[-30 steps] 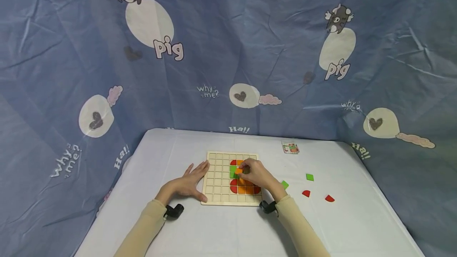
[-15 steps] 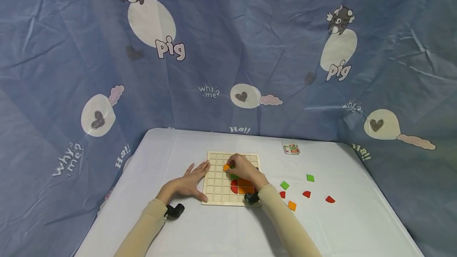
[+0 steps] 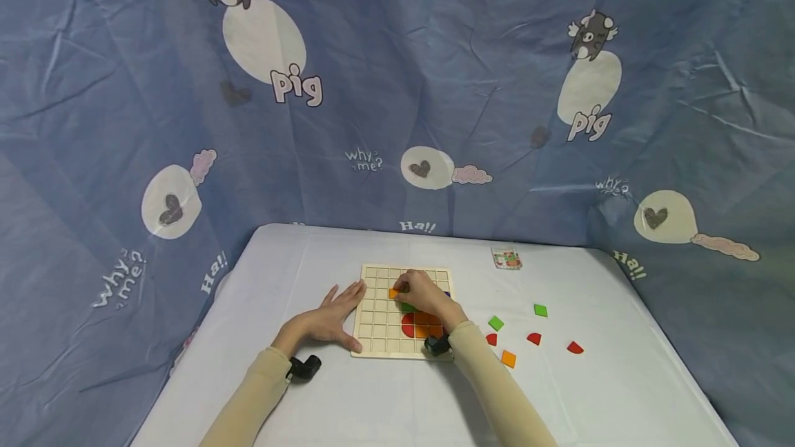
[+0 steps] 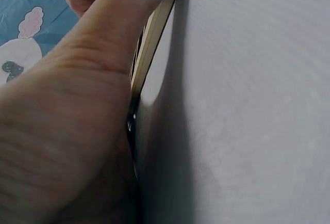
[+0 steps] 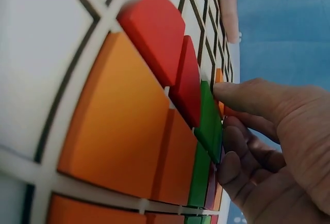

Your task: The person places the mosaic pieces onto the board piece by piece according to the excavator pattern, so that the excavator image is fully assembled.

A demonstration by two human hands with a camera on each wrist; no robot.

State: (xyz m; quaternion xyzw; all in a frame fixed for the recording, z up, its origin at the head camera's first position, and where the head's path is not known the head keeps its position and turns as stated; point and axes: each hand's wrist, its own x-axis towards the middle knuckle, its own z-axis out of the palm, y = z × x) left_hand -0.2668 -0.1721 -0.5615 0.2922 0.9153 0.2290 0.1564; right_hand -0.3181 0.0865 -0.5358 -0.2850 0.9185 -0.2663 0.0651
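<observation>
A wooden grid board [image 3: 375, 323] lies on the white table, with red, orange and green tiles seated in its right half. My left hand [image 3: 332, 319] has its fingers spread along the board's left edge, thumb at the near corner. Over the upper middle of the grid, my right hand [image 3: 422, 293] pinches an orange square tile [image 3: 393, 293] between thumb and fingers. In the right wrist view this orange tile [image 5: 220, 95] stands just past the green tiles [image 5: 207, 115], beyond red rounded tiles [image 5: 154, 33]. My right hand and wrist cover part of the tile pattern.
Right of the board lie loose green tiles [image 3: 495, 323], red quarter-round tiles [image 3: 575, 348] and an orange square tile [image 3: 508, 359]. A small printed picture card [image 3: 506, 259] sits at the back right. A blue patterned cloth [image 3: 373, 88] hangs behind the table.
My right hand has moved left and slightly up across the board with the orange tile, then stayed there over the last half second. The left hand keeps its place.
</observation>
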